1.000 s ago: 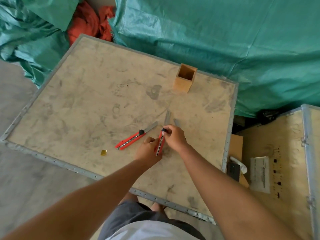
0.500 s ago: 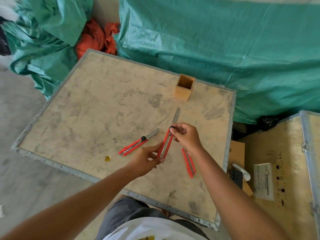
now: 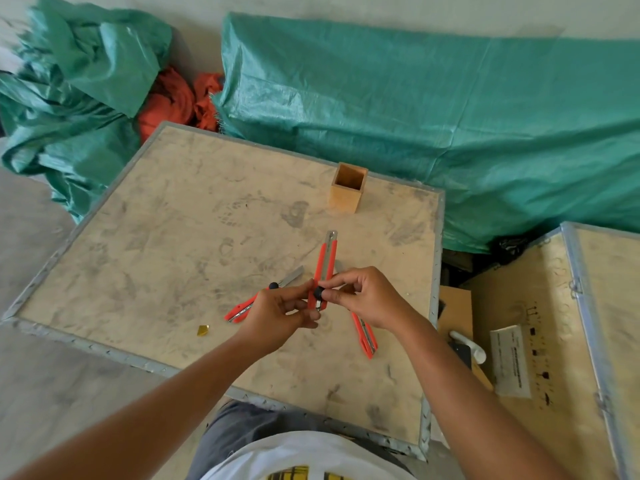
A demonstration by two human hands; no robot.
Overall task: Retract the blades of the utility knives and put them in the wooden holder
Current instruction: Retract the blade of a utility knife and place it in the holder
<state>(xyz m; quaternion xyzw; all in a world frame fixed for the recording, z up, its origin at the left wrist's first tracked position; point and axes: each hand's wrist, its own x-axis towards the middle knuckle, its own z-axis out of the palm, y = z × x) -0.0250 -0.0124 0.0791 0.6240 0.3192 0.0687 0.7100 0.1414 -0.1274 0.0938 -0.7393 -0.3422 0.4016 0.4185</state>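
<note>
I hold a red utility knife (image 3: 326, 263) above the wooden crate top (image 3: 180, 244), its tip pointing away from me with only a short bit of metal showing. My left hand (image 3: 280, 315) grips its rear end. My right hand (image 3: 363, 296) pinches the black knob on its side. A second red knife (image 3: 242, 308) lies to the left, partly under my left hand, its blade (image 3: 292, 274) extended. A third red knife (image 3: 365, 336) lies under my right wrist, its front end hidden. The open wooden holder (image 3: 347, 188) stands upright near the crate's far edge.
A small yellow scrap (image 3: 202, 330) lies near the crate's front edge. Green tarpaulin (image 3: 450, 116) and red cloth (image 3: 173, 102) pile up behind. A second crate (image 3: 561, 327) with a paper label stands to the right, across a gap holding a white handle (image 3: 467, 346).
The held knife has been lifted higher off the crate and its long blade has slid back into the red body. The view has tilted up.
</note>
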